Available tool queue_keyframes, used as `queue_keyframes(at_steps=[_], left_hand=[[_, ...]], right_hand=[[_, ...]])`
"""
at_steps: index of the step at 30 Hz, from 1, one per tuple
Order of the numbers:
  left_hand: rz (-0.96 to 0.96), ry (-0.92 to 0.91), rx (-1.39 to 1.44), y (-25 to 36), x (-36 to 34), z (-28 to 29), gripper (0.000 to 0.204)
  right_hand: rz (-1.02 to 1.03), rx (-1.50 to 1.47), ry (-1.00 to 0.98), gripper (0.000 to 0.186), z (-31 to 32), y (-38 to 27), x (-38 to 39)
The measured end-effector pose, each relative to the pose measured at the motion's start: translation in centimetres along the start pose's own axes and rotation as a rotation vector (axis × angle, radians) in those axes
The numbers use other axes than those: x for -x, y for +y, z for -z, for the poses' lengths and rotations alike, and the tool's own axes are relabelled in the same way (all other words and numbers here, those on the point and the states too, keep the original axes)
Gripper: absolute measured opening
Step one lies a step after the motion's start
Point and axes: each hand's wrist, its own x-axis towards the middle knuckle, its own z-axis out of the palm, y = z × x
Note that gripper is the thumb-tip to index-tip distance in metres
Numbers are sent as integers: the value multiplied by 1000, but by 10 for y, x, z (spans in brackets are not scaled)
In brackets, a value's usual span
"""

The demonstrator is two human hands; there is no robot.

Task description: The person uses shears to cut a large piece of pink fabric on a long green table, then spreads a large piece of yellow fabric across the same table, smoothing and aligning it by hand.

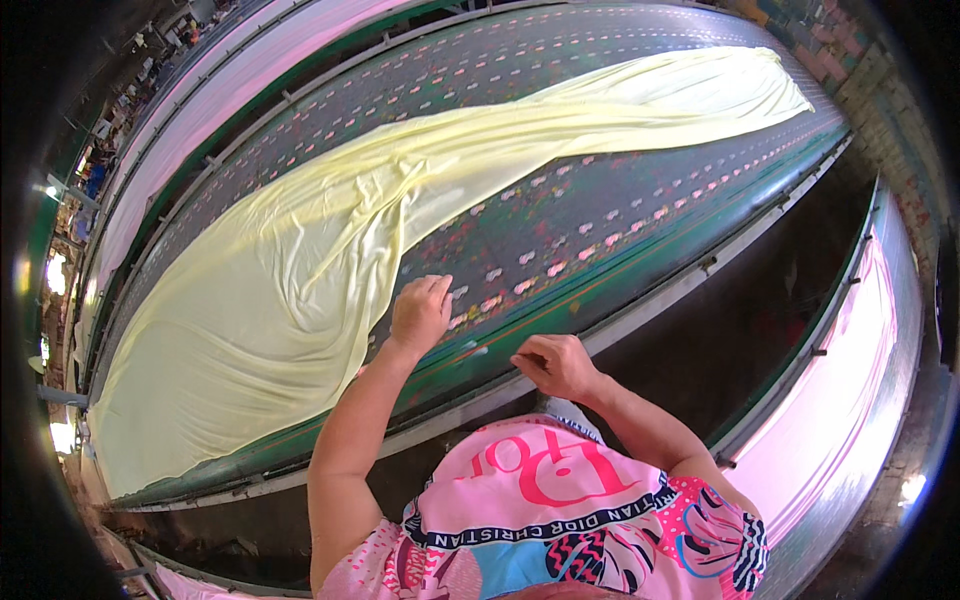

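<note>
A long pale yellow cloth (pixel 290 270) lies wrinkled and bunched along the dark table (pixel 520 225), spreading wide at the near left and narrowing toward the far right. My left hand (pixel 422 312) hovers over the table just right of the cloth's edge, fingers curled closed, with no cloth seen in them. Above the table's near edge is my right hand (pixel 560 367), its fingers bent inward and pointing left. Nothing shows in its grasp, and it is apart from the cloth.
Rows of small pale and pink marks (pixel 610 240) dot the table. A metal rail (pixel 690 272) runs along its near side. Another table with pink cloth (pixel 835 385) stands at the right, beyond a dark gap. More pink cloth (pixel 215 105) stretches along the far left. A brick wall (pixel 880 110) rises behind.
</note>
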Motion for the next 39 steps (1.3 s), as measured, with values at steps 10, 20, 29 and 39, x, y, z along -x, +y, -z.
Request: queue_keyframes(at_steps=[10, 20, 29, 39], left_hand=[[237, -386, -576, -64, -102, -76, 22], [471, 141, -4, -64, -116, -65, 13], [179, 186, 317, 94, -81, 12, 8], [557, 314, 40, 201, -34, 16, 17]], right_hand=[[-104, 10, -36, 16, 46, 34, 35], [-184, 58, -100, 18, 81, 41, 49], [-637, -1231, -306, 77, 50, 119, -70], [-308, -1898, 394, 58, 237, 219, -232]])
